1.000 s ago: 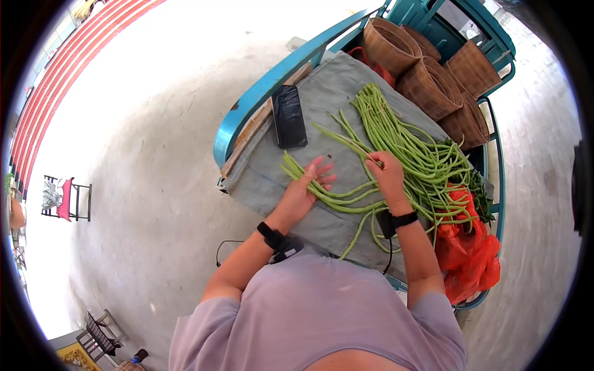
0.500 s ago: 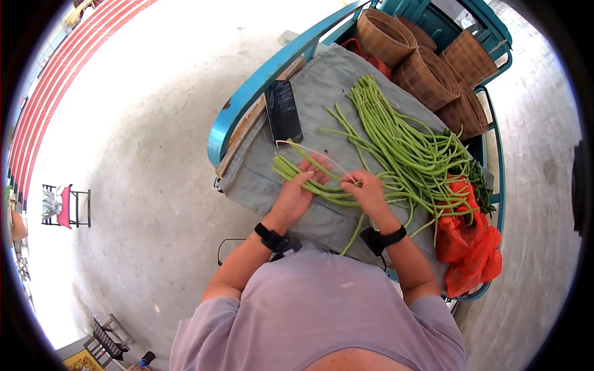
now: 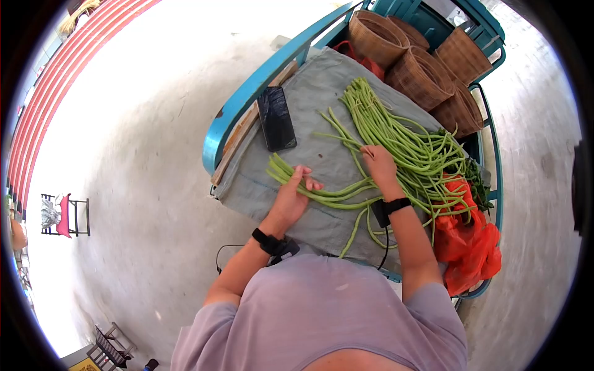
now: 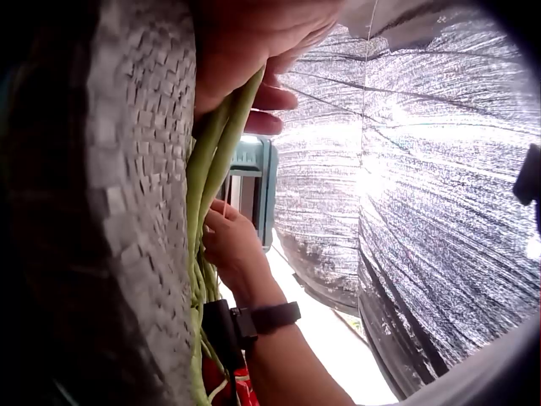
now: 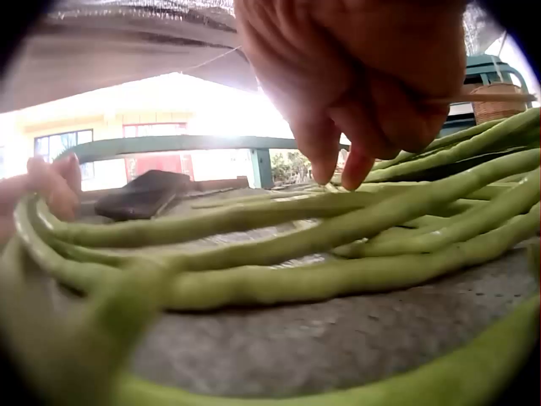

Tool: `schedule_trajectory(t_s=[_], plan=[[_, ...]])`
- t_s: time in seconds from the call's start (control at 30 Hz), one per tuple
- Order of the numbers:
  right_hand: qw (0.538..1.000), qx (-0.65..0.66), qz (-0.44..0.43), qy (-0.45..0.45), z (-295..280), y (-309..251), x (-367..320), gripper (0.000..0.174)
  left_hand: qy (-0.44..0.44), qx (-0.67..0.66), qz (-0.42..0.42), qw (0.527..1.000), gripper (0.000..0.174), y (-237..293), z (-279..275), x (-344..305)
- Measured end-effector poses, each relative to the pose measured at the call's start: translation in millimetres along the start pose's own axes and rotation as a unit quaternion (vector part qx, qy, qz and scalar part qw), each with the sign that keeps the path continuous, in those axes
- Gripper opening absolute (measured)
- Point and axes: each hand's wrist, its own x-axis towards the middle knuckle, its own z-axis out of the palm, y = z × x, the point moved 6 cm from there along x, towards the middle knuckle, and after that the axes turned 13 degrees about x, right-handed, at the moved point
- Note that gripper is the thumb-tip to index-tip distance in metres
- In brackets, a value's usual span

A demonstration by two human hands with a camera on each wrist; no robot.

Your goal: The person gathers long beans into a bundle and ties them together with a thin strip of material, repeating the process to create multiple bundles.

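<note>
My left hand holds a small bunch of long beans between thumb and palm, with the other fingers loosely bent. The bunch's ends stick out past the thumb, and its long tails run right across the grey sheet. To the right, my right hand is over the loose beans with fingers curled and fingertips pointing down. In the right wrist view a thin pale strip juts from the right hand's curled fingers. A large pile of long beans lies beside that hand.
A black phone lies near the blue rail and wooden edge. Brown woven baskets stand at the back. Red plastic bags and dark leafy greens sit on the right.
My right hand moved left to the held bunch with a thin pale strip, then back right and away. My left hand keeps the beans and has shifted slightly left.
</note>
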Motion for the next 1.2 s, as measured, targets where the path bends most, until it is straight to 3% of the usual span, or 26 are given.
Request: schedule_trajectory(t_s=[0.1,0.2,0.3,0.43,0.53,0.63,0.73,0.83,0.93,1.03,1.13,1.2], plan=[[0.994,-0.094,0.012,-0.049,6.6,-1.6,-0.8,0.018,0.003,0.009,-0.005,1.000,0.027,1.3,1.0,-1.2],[0.995,-0.064,-0.002,-0.077,3.9,-11.2,-2.5,0.020,-0.002,0.021,-0.018,1.000,0.030,0.3,-1.8,-3.4],[0.962,0.251,0.081,-0.070,6.9,-26.8,-11.9,0.021,0.009,0.044,-0.020,0.999,0.036,1.9,-0.1,-4.9],[0.924,0.370,0.026,-0.091,18.2,-88.5,-33.9,0.020,-0.006,0.053,-0.009,0.999,0.042,3.0,3.5,-2.1],[0.841,0.512,0.085,-0.152,52.7,-103.3,-46.7,0.018,-0.007,0.047,-0.015,0.999,0.050,-0.7,2.7,-2.5],[0.892,0.430,0.052,-0.131,69.5,-119.0,-53.0,0.015,-0.035,0.038,-0.013,0.999,0.053,-0.1,5.7,-4.8],[0.857,0.493,0.085,-0.122,79.9,-112.2,-50.8,0.013,-0.048,0.058,0.017,0.997,0.056,4.8,10.3,-7.3],[0.878,0.451,0.084,-0.136,81.0,-109.8,-51.4,0.012,-0.046,0.052,0.015,0.997,0.056,3.9,10.3,-6.1],[0.927,0.353,-0.071,-0.106,76.6,-121.2,-52.0,0.014,-0.038,0.063,0.011,0.997,0.057,2.3,9.8,-7.2],[0.920,0.366,-0.047,-0.131,69.0,-121.2,-50.4,0.014,-0.002,0.046,-0.002,0.999,0.049,3.2,10.5,-6.4],[0.942,0.335,-0.029,-0.011,32.9,-110.8,-31.8,0.014,-0.014,0.030,-0.019,0.999,0.036,-1.8,1.5,-1.1],[0.974,0.222,-0.022,0.033,20.9,-67.3,-8.7,0.016,-0.028,0.017,-0.008,0.999,0.028,-0.9,1.3,-1.8]])
